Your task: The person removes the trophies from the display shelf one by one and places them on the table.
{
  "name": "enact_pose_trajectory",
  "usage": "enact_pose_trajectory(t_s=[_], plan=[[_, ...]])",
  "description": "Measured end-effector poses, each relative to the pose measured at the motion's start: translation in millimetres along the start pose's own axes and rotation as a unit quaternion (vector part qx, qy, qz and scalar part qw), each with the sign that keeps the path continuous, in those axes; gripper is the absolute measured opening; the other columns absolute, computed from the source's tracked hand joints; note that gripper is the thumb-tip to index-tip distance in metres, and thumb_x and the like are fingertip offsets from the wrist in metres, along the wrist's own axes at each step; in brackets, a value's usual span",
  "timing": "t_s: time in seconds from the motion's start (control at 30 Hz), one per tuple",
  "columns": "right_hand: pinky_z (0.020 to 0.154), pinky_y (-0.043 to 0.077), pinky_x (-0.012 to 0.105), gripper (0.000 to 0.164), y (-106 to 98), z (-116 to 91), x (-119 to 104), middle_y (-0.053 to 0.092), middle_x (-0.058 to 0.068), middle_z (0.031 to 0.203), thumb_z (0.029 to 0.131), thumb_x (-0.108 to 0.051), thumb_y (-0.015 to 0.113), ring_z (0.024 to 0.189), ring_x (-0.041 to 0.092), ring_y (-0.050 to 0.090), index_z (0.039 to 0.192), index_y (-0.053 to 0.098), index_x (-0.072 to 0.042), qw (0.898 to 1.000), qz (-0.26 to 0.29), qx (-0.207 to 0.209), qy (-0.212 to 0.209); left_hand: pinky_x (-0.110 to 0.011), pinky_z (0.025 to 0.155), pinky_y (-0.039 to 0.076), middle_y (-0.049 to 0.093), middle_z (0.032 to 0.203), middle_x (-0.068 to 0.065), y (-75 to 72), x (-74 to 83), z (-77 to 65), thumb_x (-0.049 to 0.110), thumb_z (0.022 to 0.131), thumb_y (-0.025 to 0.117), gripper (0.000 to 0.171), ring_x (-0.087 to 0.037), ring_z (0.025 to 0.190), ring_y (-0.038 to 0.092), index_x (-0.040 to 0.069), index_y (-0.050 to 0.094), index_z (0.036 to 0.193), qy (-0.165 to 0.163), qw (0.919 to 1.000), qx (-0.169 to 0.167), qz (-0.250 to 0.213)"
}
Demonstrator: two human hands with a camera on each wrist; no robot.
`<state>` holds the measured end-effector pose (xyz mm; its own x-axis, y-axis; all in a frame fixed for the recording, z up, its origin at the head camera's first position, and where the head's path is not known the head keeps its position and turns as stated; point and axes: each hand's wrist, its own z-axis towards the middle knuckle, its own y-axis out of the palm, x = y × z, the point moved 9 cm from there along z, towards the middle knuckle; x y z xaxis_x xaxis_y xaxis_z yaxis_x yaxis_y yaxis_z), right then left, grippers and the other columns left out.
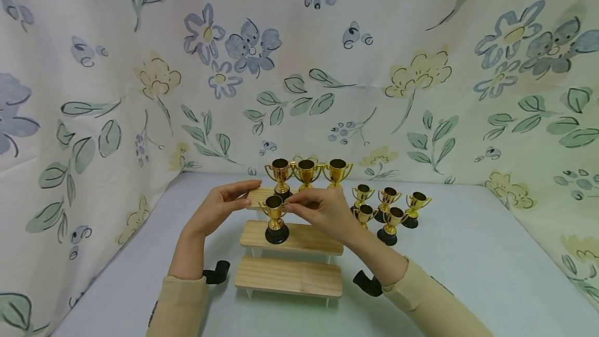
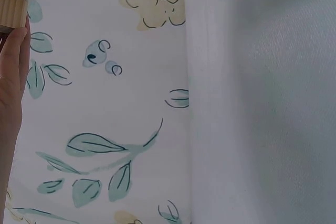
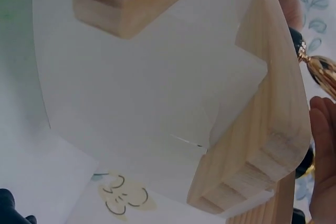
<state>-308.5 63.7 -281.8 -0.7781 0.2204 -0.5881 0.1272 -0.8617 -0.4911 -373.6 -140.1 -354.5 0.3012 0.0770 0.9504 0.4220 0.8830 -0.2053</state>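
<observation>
A gold trophy cup with a black base stands upright at the left part of the wooden stand's middle shelf. My right hand pinches its right handle between thumb and fingertips; in the right wrist view the cup shows partly past the board. At the left end of the top shelf, my left hand touches the wood, fingers fairly straight; the left wrist view shows fingertips against a board end. Three more trophies, among them the middle one, stand along the top shelf.
Several smaller gold trophies stand on the white table, right of the stand. The bottom shelf is nearest me. A flowered cloth hangs behind the table. Black wrist devices sit by both forearms.
</observation>
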Motion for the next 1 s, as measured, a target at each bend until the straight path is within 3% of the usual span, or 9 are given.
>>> enact_pose_trajectory(t_s=[0.3, 0.5, 1.0], plan=[[0.057, 0.057, 0.022, 0.01, -2.1, -2.8, 1.6, 0.078, 0.007, 0.085, 0.09, -0.015, 0.072, 0.069, 0.006, 0.073, 0.093, 0.079, -0.009, 1.0, -0.009, 0.016, 0.023, -0.014, 0.1, 0.047, 0.059, 0.134, 0.019, -0.7, -1.9, 0.2, 0.012, 0.097, 0.062, 0.051, 0.005, 0.128, 0.052, 0.0, 0.048, 0.144, -0.004, 1.0, 0.001, 0.002], [0.056, 0.056, 0.023, 0.009, -11.9, -9.2, 4.2, 0.078, 0.006, 0.084, 0.09, -0.015, 0.072, 0.069, 0.008, 0.073, 0.093, 0.079, -0.01, 0.999, -0.019, 0.043, 0.024, -0.014, 0.099, 0.048, 0.06, 0.133, 0.019, -0.4, -1.4, 0.6, 0.011, 0.096, 0.062, 0.051, 0.005, 0.128, 0.053, -0.001, 0.048, 0.144, -0.004, 1.0, 0.002, -0.002], [0.061, 0.058, 0.023, 0.008, -37.4, -33.8, 7.9, 0.078, 0.008, 0.084, 0.088, -0.008, 0.073, 0.072, 0.001, 0.071, 0.093, 0.079, -0.009, 0.998, -0.01, 0.057, 0.039, -0.014, 0.098, 0.049, 0.059, 0.139, 0.012, -0.7, -0.3, -0.1, 0.011, 0.096, 0.062, 0.051, 0.006, 0.13, 0.05, -0.002, 0.048, 0.144, 0.0, 1.0, 0.0, -0.003]])
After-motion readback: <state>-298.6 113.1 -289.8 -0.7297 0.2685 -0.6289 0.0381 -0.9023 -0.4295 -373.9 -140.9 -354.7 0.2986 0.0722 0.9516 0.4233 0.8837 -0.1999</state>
